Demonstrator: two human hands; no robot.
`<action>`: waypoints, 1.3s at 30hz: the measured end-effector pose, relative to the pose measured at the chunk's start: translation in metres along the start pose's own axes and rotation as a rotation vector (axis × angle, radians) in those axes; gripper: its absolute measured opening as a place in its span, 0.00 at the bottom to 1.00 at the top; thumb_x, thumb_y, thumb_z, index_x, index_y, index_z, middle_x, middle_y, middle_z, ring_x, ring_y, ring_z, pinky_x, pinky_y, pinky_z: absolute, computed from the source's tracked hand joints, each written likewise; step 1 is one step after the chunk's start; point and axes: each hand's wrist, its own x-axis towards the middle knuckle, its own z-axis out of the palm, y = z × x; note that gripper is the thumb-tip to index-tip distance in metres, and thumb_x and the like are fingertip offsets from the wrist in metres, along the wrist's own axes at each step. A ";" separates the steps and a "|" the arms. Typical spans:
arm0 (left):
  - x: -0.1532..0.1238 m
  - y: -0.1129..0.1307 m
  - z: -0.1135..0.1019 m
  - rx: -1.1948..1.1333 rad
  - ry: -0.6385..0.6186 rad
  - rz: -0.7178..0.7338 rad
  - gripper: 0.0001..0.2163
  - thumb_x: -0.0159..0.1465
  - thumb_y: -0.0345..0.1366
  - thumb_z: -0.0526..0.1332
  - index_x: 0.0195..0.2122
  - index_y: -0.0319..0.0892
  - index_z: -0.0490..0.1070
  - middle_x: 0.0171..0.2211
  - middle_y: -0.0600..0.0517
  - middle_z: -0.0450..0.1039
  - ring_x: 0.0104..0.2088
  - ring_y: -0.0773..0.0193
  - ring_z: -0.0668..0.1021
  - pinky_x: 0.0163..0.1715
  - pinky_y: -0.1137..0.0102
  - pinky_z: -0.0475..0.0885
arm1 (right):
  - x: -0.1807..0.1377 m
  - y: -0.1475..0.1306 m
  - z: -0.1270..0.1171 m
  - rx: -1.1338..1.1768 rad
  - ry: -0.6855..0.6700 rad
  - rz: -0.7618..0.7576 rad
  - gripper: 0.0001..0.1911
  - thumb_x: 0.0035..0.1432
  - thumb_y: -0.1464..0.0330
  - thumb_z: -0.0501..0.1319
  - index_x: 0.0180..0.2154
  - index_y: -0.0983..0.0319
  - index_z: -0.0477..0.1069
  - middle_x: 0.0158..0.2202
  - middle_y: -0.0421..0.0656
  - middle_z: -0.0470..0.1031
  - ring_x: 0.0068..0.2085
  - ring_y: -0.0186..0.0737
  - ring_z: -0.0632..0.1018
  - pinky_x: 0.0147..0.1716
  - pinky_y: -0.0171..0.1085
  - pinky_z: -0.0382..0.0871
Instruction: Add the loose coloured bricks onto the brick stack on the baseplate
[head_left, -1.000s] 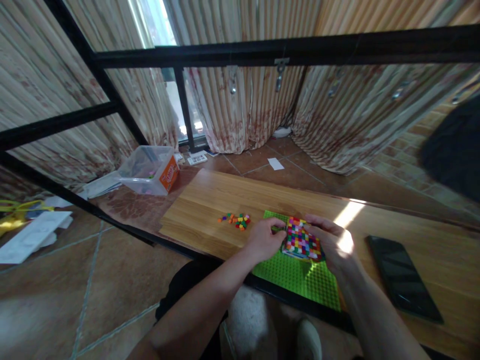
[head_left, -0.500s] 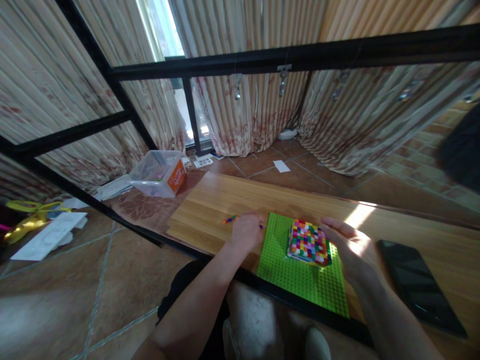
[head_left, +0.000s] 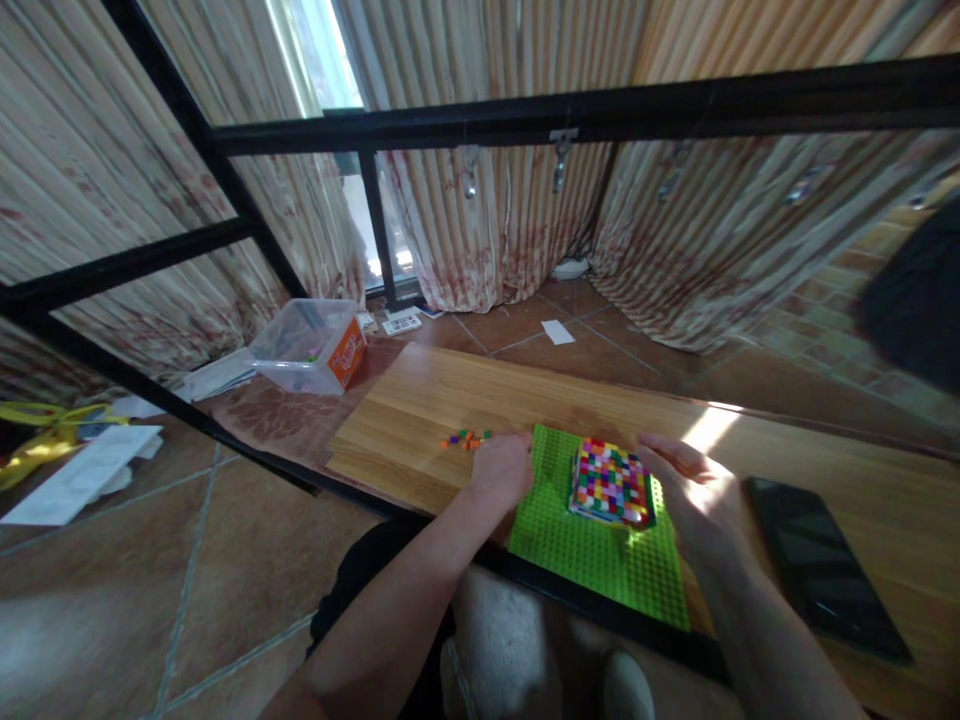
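A green studded baseplate (head_left: 592, 555) lies at the near edge of a wooden tabletop (head_left: 420, 410). On it stands a block of small multicoloured bricks (head_left: 609, 482). My right hand (head_left: 694, 495) rests against the block's right side, fingers curved along it. My left hand (head_left: 501, 466) sits just left of the baseplate, fingers curled down over a small pile of loose coloured bricks (head_left: 463, 438); what the fingers hold is hidden.
A black phone (head_left: 821, 570) lies right of my right hand. A clear plastic box with an orange label (head_left: 309, 345) stands on the floor beyond the table's left end. Black metal bars (head_left: 570, 105) cross in front of curtains. Papers lie on the tiled floor at left.
My left hand left the block and moved left onto the loose bricks, where it has stayed. My right hand shifted from the block's top to its right side.
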 end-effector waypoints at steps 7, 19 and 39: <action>0.003 0.006 0.006 -0.543 0.111 0.082 0.06 0.61 0.32 0.58 0.35 0.41 0.74 0.32 0.50 0.78 0.34 0.64 0.77 0.39 0.69 0.72 | -0.008 0.000 0.007 -0.262 0.056 -0.426 0.12 0.55 0.58 0.62 0.35 0.59 0.77 0.40 0.45 0.78 0.41 0.43 0.78 0.44 0.46 0.74; -0.004 0.023 0.002 -1.371 -0.146 -0.042 0.08 0.58 0.38 0.64 0.32 0.38 0.71 0.24 0.55 0.72 0.22 0.73 0.72 0.26 0.75 0.67 | -0.027 -0.012 0.024 -0.487 -0.193 -0.860 0.08 0.56 0.65 0.63 0.39 0.55 0.76 0.38 0.43 0.78 0.40 0.42 0.77 0.42 0.45 0.72; -0.007 0.028 0.002 -1.368 -0.218 -0.009 0.14 0.59 0.46 0.62 0.30 0.38 0.73 0.27 0.52 0.75 0.24 0.72 0.74 0.26 0.75 0.67 | -0.025 -0.014 0.024 -0.551 -0.151 -0.911 0.07 0.59 0.67 0.60 0.37 0.57 0.76 0.36 0.42 0.79 0.38 0.40 0.77 0.43 0.43 0.68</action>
